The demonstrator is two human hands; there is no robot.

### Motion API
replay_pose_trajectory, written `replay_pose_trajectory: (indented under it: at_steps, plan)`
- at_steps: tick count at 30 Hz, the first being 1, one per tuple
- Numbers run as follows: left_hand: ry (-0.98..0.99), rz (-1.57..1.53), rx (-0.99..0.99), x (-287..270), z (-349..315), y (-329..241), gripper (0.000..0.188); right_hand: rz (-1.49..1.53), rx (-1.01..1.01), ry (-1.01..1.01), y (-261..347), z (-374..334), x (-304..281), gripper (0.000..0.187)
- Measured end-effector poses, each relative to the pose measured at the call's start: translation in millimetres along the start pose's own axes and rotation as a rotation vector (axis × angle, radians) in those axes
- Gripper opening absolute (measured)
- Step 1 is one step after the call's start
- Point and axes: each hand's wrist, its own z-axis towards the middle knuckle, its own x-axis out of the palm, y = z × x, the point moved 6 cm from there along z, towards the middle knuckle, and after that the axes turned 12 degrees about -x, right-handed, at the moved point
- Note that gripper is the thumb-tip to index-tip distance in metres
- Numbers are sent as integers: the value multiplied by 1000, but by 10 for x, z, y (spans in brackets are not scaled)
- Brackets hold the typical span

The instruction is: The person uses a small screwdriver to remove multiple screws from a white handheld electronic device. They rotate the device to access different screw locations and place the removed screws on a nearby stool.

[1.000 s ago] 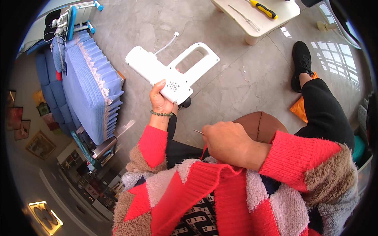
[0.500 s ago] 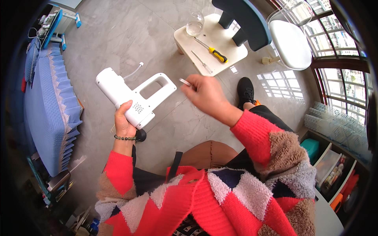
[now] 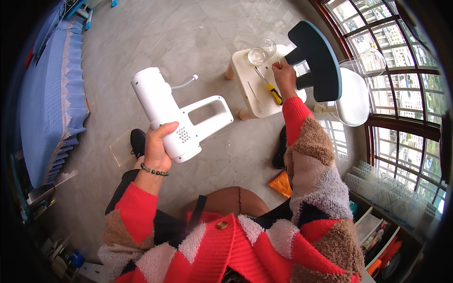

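Since the half-second-earlier frame our right hand [image 3: 284, 75] has travelled from mid-air above the floor out to the small cream table [image 3: 245, 85]; it now hovers over the table's far part, fingers pinched narrow on a thin pin-like piece [image 3: 279, 62], too small to identify; our left hand [image 3: 158, 148] has stayed wrapped around the body of the white handheld appliance [image 3: 177, 115], which sits a little lower and nearer the centre of view than before, its barrel pointing up-left and its open loop handle toward the table, held clear of the grey marble floor [image 3: 155, 37].

On the table: a yellow-handled screwdriver [image 3: 270, 86] just beside the right wrist, a thin metal rod [image 3: 255, 96] nearer the table's front edge, two clear glass cups [image 3: 262, 51] at the far corner; a dark teal stool [image 3: 317, 59] overhangs the table's right side, close against the right hand, and a white chair seat [image 3: 351, 96] stands just beyond it.

Blue quilted bedding [image 3: 52, 89] lines the left edge, window frames the right; open floor lies between appliance and table; a black shoe [image 3: 137, 142] and an orange object [image 3: 282, 184] lie near our knees.
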Motion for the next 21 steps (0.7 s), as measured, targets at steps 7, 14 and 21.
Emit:
replay_pose_trajectory:
  at_steps: [7, 14, 21]
  plan:
    - [5, 3, 3, 39, 14, -6, 50, -70, -62, -13, 6, 37, 190, 16]
    - [-17, 5, 1, 48, 33, 38, 49, -234, -193, 24, 58, 20, 155, 16]
    - [-4, 9, -6, 61, 34, 29, 50, -443, -291, 137, 37, -58, 189, 12]
